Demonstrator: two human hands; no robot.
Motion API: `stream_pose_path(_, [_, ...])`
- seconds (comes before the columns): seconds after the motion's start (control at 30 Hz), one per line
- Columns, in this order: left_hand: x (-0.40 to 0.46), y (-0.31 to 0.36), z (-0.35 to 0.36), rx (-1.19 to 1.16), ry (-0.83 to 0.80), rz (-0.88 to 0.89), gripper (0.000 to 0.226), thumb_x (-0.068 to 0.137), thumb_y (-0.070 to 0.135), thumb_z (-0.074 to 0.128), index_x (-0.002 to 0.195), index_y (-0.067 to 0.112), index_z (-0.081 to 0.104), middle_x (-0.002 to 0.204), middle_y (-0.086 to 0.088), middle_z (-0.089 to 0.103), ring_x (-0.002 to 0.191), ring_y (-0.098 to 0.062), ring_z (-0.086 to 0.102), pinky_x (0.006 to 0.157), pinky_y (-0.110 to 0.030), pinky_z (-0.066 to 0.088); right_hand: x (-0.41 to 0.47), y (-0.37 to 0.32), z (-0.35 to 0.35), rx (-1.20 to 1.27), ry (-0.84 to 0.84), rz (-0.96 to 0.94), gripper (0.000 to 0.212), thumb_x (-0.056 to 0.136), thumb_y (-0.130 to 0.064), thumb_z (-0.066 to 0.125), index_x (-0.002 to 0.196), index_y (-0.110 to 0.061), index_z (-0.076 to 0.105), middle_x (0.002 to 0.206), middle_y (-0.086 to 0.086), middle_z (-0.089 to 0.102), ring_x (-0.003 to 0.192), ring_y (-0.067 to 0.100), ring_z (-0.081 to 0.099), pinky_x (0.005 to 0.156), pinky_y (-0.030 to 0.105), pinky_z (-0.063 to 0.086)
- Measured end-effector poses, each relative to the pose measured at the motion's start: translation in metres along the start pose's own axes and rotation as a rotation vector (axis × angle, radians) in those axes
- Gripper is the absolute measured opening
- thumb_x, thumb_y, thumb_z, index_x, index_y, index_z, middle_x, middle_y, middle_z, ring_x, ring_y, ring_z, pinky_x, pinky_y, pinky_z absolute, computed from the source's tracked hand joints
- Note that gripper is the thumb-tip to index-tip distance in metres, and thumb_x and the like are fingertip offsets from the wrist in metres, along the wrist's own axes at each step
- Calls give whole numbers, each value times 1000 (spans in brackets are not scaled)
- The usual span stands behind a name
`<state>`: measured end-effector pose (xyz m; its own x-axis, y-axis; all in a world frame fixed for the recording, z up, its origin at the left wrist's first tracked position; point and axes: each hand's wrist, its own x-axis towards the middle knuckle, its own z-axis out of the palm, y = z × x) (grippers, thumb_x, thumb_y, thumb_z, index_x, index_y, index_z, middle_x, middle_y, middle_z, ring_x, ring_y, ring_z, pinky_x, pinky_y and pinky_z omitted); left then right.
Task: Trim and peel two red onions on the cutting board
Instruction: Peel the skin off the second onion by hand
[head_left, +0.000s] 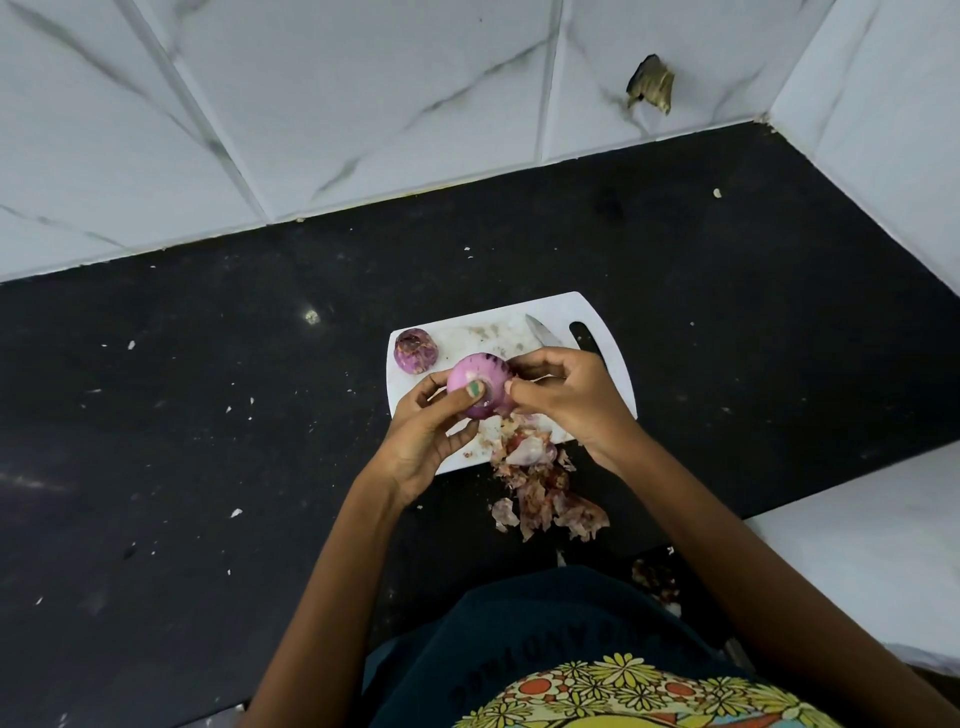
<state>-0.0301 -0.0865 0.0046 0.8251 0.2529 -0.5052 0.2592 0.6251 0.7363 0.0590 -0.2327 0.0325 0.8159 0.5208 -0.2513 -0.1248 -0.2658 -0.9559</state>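
A peeled purple-red onion (414, 351) sits at the far left corner of the white plastic cutting board (615, 387). Above the board's middle, the left hand (423, 436) grips a second, glossy pink onion (478, 387); the right hand (569, 397) pinches its skin. Papery peelings (545, 493) spill over the near edge.
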Motion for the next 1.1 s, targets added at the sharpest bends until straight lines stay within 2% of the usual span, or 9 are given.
stream_pose_path(0.17, [-1,2,1,-29,3,-1,41,70,14,79,106,10,59,88,-4,67,70,-9,64,63,-22,56,2,2,-4,66,38,3,18,81,0,67,94,-11,71,81,2,72,72,7,67,67,21,56])
stream_pose_path(0.3, [-2,4,1,-68,-24,4,32,72,18,67,102,10,61,80,-4,67,66,-10,63,62,-21,56,5,4,-6,91,80,22,20,80,-7,72,99,-13,69,94,4,70,87,17,68,76,32,58])
stream_pose_path(0.4, [-2,3,0,-94,-57,-13,23,78,19,63,98,8,62,81,-8,66,65,-11,65,63,-21,57,7,7,-9,128,118,32,22,79,-6,73,101,-6,68,94,8,68,82,21,68,75,37,59])
stream_pose_path(0.53, [-2,4,-1,-126,-88,-42,25,81,17,67,102,6,62,92,-10,70,76,-16,69,66,-25,58,7,11,-11,170,122,47,28,81,-4,72,108,-1,66,94,12,66,83,22,68,72,35,60])
stream_pose_path(0.67, [-1,3,-1,-200,-103,-48,35,78,14,68,109,4,57,104,-16,68,88,-23,70,74,-32,60,8,21,-14,-95,109,29,28,81,-10,73,107,-9,65,85,6,70,78,16,68,65,29,59])
stream_pose_path(0.77, [0,3,0,-220,-103,-52,43,74,15,67,114,3,57,109,-16,67,96,-26,68,83,-36,58,7,32,-15,-395,33,19,22,82,-19,72,101,-11,66,90,3,72,84,14,68,78,35,56])
stream_pose_path(0.87, [0,2,1,-218,-105,-54,44,75,16,66,116,3,56,111,-16,67,99,-26,67,87,-38,56,2,34,-12,-549,-8,-42,22,89,-24,63,105,-10,68,104,0,69,96,11,63,87,31,50])
stream_pose_path(1.0, [1,1,0,-193,-88,-47,36,74,16,67,108,7,59,107,-13,68,96,-22,68,90,-45,54,-1,18,-10,-342,16,-61,19,92,-26,60,103,-14,67,102,-1,68,86,5,63,81,25,51])
stream_pose_path(1.1, [2,-1,-1,-118,-67,-41,32,76,18,72,105,13,59,102,-6,69,92,-15,66,90,-38,53,-1,7,-8,-59,-94,29,29,84,-36,68,105,-17,65,98,3,69,85,17,69,78,33,58])
